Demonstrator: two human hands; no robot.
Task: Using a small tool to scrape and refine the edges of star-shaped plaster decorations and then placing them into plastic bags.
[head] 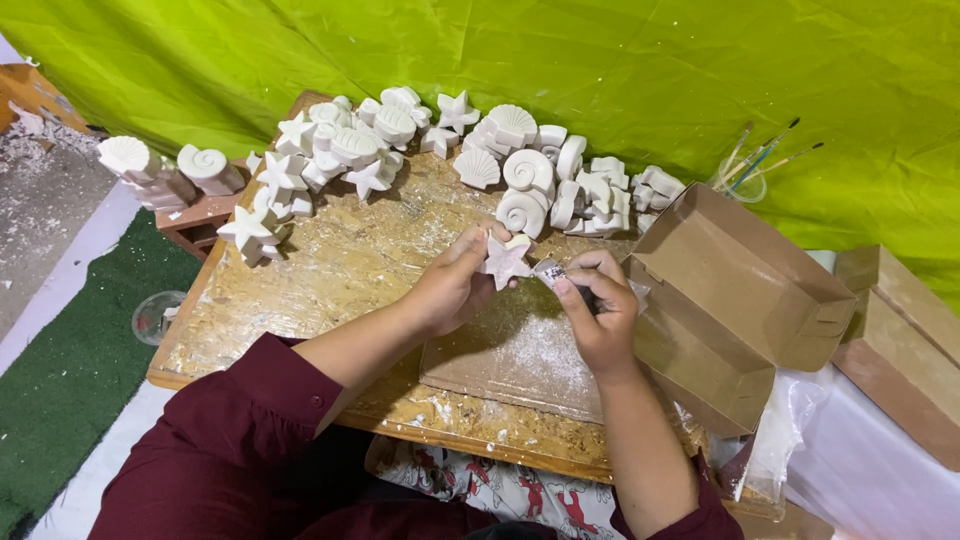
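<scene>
Bright green cloth (620, 70) backs a worn wooden board (340, 270) dusted with white powder, and just above its middle a small white star-shaped plaster cast (506, 261) is held up between both hands. The left hand (450, 290) is closed on the star, thumb and fingertips pinching its arms. The right hand (598, 305) is closed around a small scrap of what looks like abrasive paper (548, 271), pressed against the star's edge. Judging by the powder lying on the flat brown slab (520, 360) under the hands, some smoothing is already done on this piece; how much of its edge is left cannot be told. Beyond the hands, many more white casts (400, 140) of shells, spirals and stars are heaped along the far edge of the board, and whether they are finished cannot be told. An open cardboard box (730, 290) sits just right of the hands, and a cup of paintbrushes (745, 170) stands behind it.
</scene>
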